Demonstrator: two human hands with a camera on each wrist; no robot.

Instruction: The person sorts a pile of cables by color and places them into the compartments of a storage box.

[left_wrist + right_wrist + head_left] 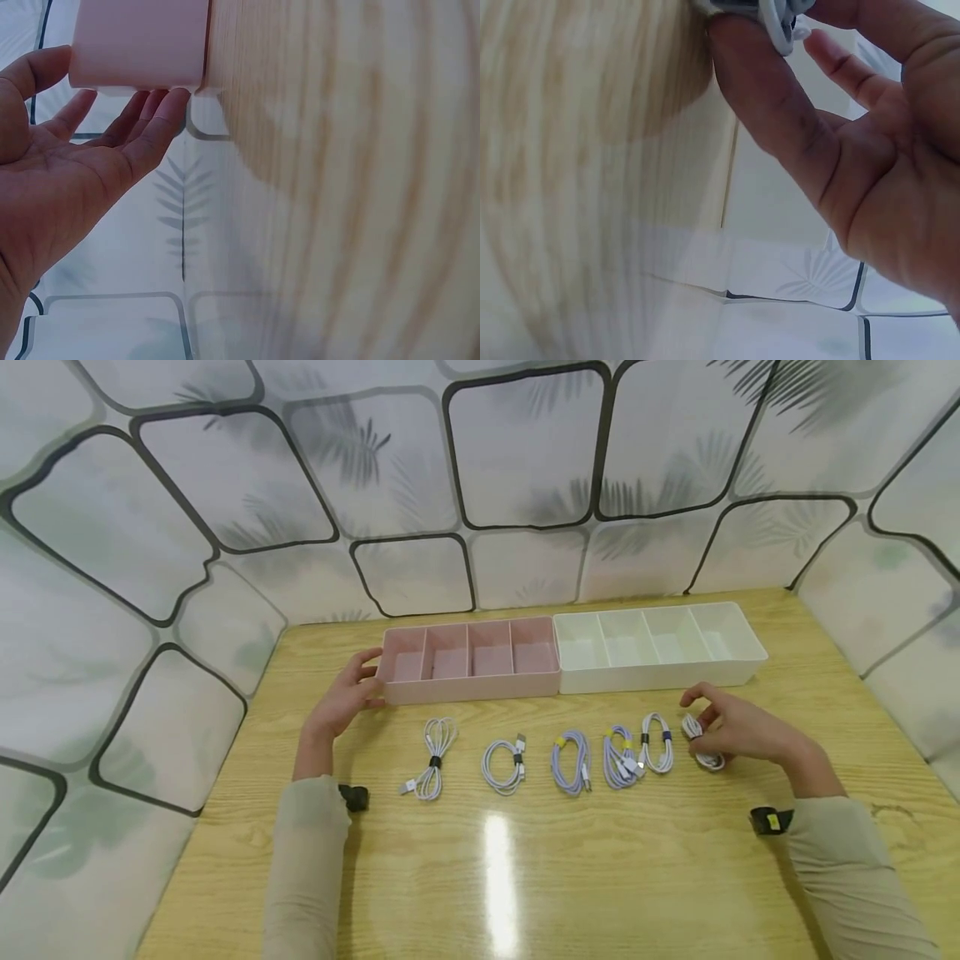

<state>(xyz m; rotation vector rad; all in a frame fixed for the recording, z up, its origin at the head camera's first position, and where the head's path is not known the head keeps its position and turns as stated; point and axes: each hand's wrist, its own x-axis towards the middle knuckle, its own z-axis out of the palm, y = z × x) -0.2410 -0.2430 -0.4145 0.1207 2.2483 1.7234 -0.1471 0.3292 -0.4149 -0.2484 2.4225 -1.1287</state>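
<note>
My right hand point(738, 727) pinches a coiled white cable point(708, 758) with a dark tie, the rightmost in a row of bundled cables. Only the coil's end shows in the right wrist view, between thumb and fingers. At the left end of the pink divided box point(472, 690), my left hand point(345, 697) touches the box with fingertips and thumb, its fingers loosely extended. Closest to the right hand's coil lies another white cable point(647, 747) with dark ties. Beside that sits a lilac cable point(621, 764) with a yellow tie.
A white divided box point(660, 677) stands against the pink box's right end. Further left in the row lie another lilac cable point(566, 777), a white coil point(489, 767) and a long white bundle point(433, 739). A patterned fabric wall point(525, 564) rises behind the wooden table point(600, 877).
</note>
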